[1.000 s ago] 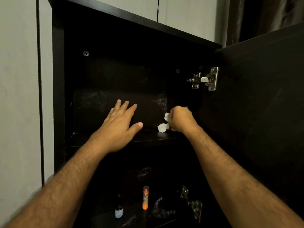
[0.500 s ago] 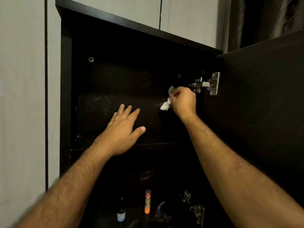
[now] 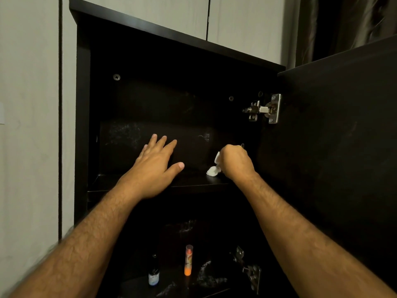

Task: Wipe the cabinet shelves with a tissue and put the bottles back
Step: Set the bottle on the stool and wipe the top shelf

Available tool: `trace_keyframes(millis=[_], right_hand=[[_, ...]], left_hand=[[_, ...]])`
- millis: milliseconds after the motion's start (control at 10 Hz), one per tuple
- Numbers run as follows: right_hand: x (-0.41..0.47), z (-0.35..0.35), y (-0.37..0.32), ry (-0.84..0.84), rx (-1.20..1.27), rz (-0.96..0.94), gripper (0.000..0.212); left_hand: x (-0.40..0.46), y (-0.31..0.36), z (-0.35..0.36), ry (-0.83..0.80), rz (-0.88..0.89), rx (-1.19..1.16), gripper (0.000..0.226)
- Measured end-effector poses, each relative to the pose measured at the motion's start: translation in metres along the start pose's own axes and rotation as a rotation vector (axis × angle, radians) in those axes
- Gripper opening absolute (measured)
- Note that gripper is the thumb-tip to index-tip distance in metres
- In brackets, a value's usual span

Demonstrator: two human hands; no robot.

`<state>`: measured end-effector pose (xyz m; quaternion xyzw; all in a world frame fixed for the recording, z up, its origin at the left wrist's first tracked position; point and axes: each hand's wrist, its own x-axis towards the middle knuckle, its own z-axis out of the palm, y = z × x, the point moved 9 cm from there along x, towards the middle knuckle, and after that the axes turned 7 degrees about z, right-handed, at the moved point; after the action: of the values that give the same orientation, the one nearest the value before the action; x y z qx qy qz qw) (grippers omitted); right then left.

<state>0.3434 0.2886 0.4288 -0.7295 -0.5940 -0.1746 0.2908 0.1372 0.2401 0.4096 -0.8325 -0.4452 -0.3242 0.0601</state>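
The dark cabinet stands open in front of me. My right hand (image 3: 235,163) grips a crumpled white tissue (image 3: 213,169) low against the right end of the upper shelf (image 3: 193,182). My left hand (image 3: 155,166) is open, fingers straight, over the middle of that same shelf. On the lower shelf (image 3: 171,284) stand a small dark bottle with a pale label (image 3: 153,271) and an orange tube-shaped bottle with a clear cap (image 3: 188,260), side by side.
The cabinet door (image 3: 343,147) hangs open on the right, held by a metal hinge (image 3: 265,109); a second hinge (image 3: 249,271) sits lower down. Pale wall panels (image 3: 28,125) flank the cabinet on the left. White dust streaks mark the back panel (image 3: 124,134).
My right hand with the tissue went up the right side near the hinge, then came back down to the shelf. The left hand stayed in place.
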Motion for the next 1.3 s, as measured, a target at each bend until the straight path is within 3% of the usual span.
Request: trace_keyframes(millis=[100, 200, 300, 400, 600, 700, 800, 900, 1000, 1100, 1300], right_hand=[[-0.004, 0.003, -0.015, -0.041, 0.09, -0.127, 0.01], [0.002, -0.004, -0.025, -0.038, 0.32, -0.139, 0.019], [0.017, -0.04, -0.034, 0.153, 0.478, -0.171, 0.007], [0.032, -0.082, -0.037, 0.335, 0.594, -0.187, 0.012], [0.023, -0.085, -0.062, 0.386, 0.389, -0.34, 0.014], [-0.005, -0.039, -0.07, 0.224, 0.179, -0.449, 0.011], [-0.02, 0.002, -0.069, -0.069, -0.047, -0.456, 0.014], [-0.004, -0.003, -0.058, -0.147, -0.026, -0.342, 0.015], [0.019, -0.056, -0.048, 0.17, 0.251, -0.27, 0.017], [0.032, -0.098, -0.044, 0.361, 0.521, -0.194, 0.018], [0.014, -0.082, -0.079, 0.449, 0.282, -0.283, 0.015]], left_hand=[[0.001, 0.0, -0.001, -0.014, -0.01, 0.007, 0.069], [0.0, 0.001, 0.0, -0.026, -0.013, 0.011, 0.069], [0.0, 0.001, 0.001, -0.015, 0.004, 0.01, 0.068], [0.0, 0.0, 0.002, -0.013, 0.012, 0.009, 0.068], [-0.001, 0.001, 0.001, 0.007, 0.038, -0.013, 0.067], [0.0, 0.001, 0.002, -0.012, 0.028, -0.005, 0.067], [0.002, 0.0, 0.003, -0.026, 0.014, 0.012, 0.068], [0.002, 0.0, 0.003, -0.026, 0.011, 0.015, 0.068], [0.0, 0.002, 0.002, -0.015, 0.027, 0.012, 0.068], [0.0, 0.002, 0.002, -0.01, 0.039, 0.006, 0.067], [0.002, -0.001, 0.004, -0.029, 0.032, 0.0, 0.067]])
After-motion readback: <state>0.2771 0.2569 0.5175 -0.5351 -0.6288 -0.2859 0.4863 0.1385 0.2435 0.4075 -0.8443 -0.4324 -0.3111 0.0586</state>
